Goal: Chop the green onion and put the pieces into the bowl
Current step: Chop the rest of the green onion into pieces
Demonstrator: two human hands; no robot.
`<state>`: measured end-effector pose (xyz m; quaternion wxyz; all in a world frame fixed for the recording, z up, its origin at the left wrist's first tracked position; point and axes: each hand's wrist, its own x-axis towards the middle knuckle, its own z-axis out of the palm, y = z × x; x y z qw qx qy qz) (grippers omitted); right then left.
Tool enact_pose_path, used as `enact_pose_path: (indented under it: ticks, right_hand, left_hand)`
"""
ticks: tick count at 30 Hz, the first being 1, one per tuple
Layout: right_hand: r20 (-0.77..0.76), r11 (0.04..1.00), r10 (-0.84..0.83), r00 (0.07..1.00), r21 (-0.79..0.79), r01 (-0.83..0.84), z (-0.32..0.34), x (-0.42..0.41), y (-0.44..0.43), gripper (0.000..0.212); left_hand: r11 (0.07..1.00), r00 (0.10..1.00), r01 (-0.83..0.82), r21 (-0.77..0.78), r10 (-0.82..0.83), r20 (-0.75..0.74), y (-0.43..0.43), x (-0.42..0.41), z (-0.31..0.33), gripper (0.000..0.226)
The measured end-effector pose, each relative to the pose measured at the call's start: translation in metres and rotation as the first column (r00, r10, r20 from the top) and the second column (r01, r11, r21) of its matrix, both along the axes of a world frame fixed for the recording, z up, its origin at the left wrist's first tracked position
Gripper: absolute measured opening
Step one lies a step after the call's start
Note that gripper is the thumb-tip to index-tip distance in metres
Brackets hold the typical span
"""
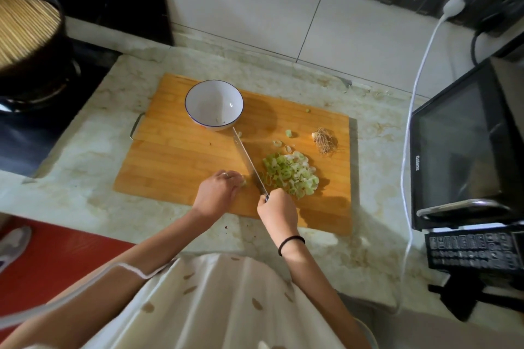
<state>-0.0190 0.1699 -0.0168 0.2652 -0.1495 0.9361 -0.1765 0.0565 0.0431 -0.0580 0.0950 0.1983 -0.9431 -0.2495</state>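
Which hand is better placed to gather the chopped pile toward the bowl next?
Probably the right hand: it grips the knife, whose blade lies along the chopped pile, pointing at the bowl. The left hand is across the blade, holding an onion stub.

The marbled counter (85, 150) bears a wooden cutting board (175, 156) and, rightward, a black oven (459, 150)

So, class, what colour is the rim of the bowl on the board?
Blue, a thin line round the white bowl; head view.
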Motion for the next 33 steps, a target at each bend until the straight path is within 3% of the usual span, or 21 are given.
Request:
enact_pose_path:
  ticks: [5,8,14,21,27,33]
  right_hand:
    - [-0.104,0.996,-0.061,0.993,-0.074,0.054,0.009,-0.015,0.011,0.040]
    - [-0.132,0.995,-0.019,0.991,-0.103,0.006,0.016,-0.003,0.011,0.045]
    - [-0.207,0.986,0.162,0.965,-0.004,-0.166,0.013,0.024,0.014,0.035]
    - [-0.244,0.980,0.196,0.950,0.025,-0.196,0.010,0.029,0.014,0.026]
    - [-0.188,0.984,0.175,0.966,-0.002,-0.179,0.007,0.031,0.015,0.026]
    - [-0.026,0.995,0.097,0.995,-0.031,-0.098,0.005,0.020,0.008,0.018]
  left_hand:
    - [0.996,0.993,0.081,0.034,-0.083,0.082,-0.003,0.009,-0.003,0.040]
    - [0.999,0.998,0.026,0.037,-0.028,0.057,-0.009,0.015,-0.006,0.043]
    - [0.995,0.996,0.090,-0.032,-0.089,0.019,-0.010,0.015,-0.005,0.036]
    - [0.995,0.995,0.095,-0.041,-0.096,-0.011,-0.008,0.016,-0.005,0.033]
    - [0.997,0.997,0.076,-0.028,-0.076,-0.010,-0.006,0.015,-0.005,0.031]
    - [0.999,0.998,0.042,-0.003,-0.042,0.048,-0.008,0.011,-0.009,0.029]
